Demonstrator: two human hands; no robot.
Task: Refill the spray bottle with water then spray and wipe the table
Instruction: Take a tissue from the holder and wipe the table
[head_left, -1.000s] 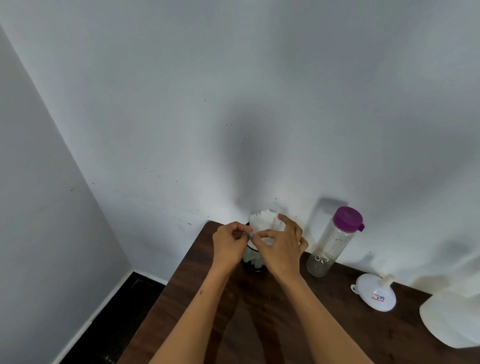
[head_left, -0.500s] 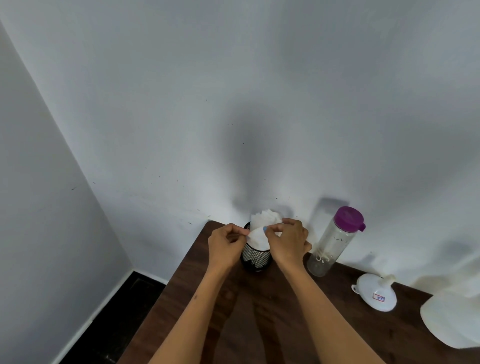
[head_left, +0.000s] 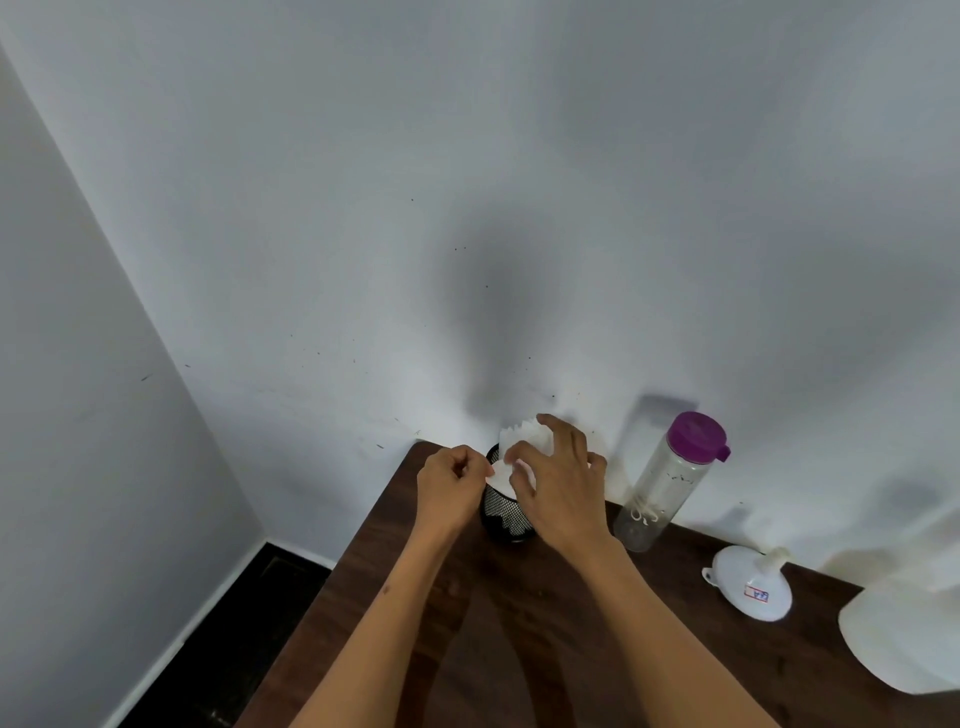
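A black mesh holder (head_left: 501, 512) stands at the far left corner of the dark wooden table (head_left: 649, 639), stuffed with white paper tissues (head_left: 519, 439). My left hand (head_left: 452, 488) pinches the edge of one tissue beside the holder's rim. My right hand (head_left: 558, 486) is over the holder, thumb and forefinger on the same tissue, the other fingers spread above the stack. A clear bottle with a purple cap (head_left: 670, 478) stands to the right against the wall. No spray bottle is in view.
A white funnel (head_left: 750, 587) lies upside down right of the bottle. A large translucent white container (head_left: 904, 634) fills the right edge. White walls meet in a corner behind the table, and dark floor (head_left: 218, 639) lies to its left.
My right hand has lifted and spread its fingers above the tissue stack. The left hand keeps its pinch at the holder's rim. The tissue has been drawn slightly out.
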